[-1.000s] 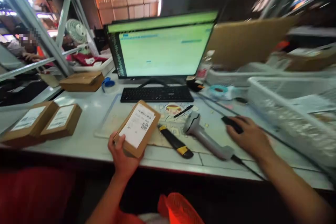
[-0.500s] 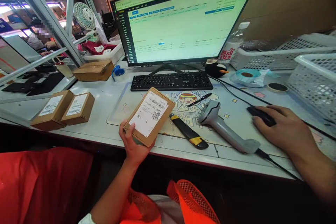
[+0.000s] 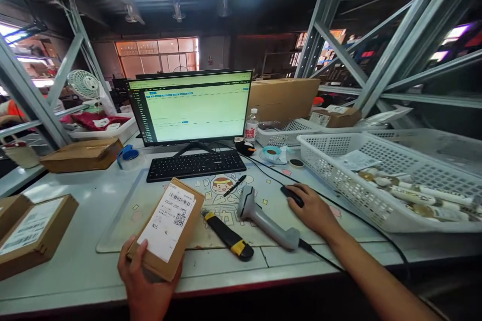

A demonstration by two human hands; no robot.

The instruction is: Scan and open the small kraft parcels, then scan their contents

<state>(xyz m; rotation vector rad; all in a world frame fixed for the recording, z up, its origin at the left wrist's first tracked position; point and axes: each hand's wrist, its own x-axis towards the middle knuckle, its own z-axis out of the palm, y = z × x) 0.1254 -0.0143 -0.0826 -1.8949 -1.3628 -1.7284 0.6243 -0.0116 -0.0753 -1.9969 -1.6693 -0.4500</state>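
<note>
Left hand (image 3: 145, 281) fingers grip labelled box (image 3: 166, 228), long axis running away from them; right hand (image 3: 314, 210) fingers curled over mouse (image 3: 291, 195), scanner (image 3: 265, 218) just left of them.

The left hand (image 3: 145, 283) comes up from the bottom edge, palm turned upward, thumb lying along the near left side of its grip and fingers curled under and around the right side, wrist hidden below the frame. The right hand (image 3: 314, 209) lies palm down, fingers loosely arched forward over its grip, with the bare forearm running back and rightward toward the lower right corner.
</note>
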